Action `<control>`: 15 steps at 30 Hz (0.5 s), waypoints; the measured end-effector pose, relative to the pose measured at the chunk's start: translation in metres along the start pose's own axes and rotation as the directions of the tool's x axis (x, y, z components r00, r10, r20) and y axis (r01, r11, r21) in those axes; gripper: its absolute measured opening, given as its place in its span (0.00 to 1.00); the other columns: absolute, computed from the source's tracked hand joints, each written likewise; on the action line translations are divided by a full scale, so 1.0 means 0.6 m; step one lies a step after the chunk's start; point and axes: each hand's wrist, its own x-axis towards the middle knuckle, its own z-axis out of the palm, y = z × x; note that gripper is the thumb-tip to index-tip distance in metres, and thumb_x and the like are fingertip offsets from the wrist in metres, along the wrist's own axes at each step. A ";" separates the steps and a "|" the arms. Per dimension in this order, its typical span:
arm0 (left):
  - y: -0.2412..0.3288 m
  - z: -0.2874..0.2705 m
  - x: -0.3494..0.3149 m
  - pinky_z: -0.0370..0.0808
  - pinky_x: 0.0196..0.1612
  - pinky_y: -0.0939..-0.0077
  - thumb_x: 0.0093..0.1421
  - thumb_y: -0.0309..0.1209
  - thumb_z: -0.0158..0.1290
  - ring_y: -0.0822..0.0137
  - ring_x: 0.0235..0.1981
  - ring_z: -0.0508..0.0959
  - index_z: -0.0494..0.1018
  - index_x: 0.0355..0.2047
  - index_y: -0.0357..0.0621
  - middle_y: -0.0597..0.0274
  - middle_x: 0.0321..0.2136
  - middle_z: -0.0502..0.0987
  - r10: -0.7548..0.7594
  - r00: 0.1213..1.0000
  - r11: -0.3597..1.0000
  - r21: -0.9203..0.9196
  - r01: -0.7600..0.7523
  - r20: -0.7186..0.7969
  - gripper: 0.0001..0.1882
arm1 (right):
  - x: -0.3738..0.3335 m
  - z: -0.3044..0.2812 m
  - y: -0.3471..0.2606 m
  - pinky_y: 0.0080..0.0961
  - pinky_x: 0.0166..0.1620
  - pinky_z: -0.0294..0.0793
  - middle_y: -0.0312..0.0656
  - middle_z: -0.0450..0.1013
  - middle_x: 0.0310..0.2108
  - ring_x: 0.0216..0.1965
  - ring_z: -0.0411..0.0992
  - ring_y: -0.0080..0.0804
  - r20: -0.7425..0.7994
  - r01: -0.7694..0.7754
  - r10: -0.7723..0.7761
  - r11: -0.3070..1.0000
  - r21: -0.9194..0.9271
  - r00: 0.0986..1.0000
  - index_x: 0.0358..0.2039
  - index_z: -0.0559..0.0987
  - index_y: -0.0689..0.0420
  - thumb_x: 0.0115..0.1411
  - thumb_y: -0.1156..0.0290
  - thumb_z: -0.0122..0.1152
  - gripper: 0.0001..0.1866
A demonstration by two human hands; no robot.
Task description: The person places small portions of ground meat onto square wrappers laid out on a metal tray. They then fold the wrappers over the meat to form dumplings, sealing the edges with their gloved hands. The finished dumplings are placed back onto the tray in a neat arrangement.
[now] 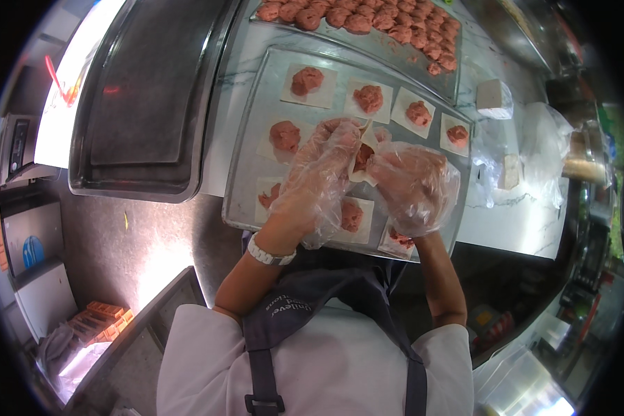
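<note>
Both my hands wear clear plastic gloves and meet over the middle of a metal tray [246,187]. Between them is a square dumpling wrapper [361,173] with a ball of pinkish minced meat in it, its edges raised. My left hand [324,163] is closed on the wrapper's left side. The fingers of my right hand [414,184] pinch its right side. Around them on the tray lie flat wrappers, each with a lump of meat, such as the meat lump [306,81] at the far left and the meat lump [457,135] at the right. My hands partly cover the nearer ones.
Beyond the tray, a second tray [451,87] carries rows of meat balls. A dark, deep baking pan [145,104] stands at the left. On the marble counter [527,232] to the right are a white block of wrappers [494,99] and clear plastic bags [544,142].
</note>
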 end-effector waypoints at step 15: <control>0.004 -0.031 0.007 0.75 0.52 0.66 0.67 0.34 0.45 0.65 0.49 0.75 0.61 0.56 0.39 0.55 0.50 0.71 0.111 0.971 0.992 -0.084 -0.095 0.213 0.19 | 0.061 0.007 -0.038 0.31 0.35 0.73 0.41 0.76 0.32 0.32 0.75 0.38 -0.010 -0.463 0.491 0.828 0.316 0.871 0.32 0.80 0.57 0.45 0.73 0.73 0.13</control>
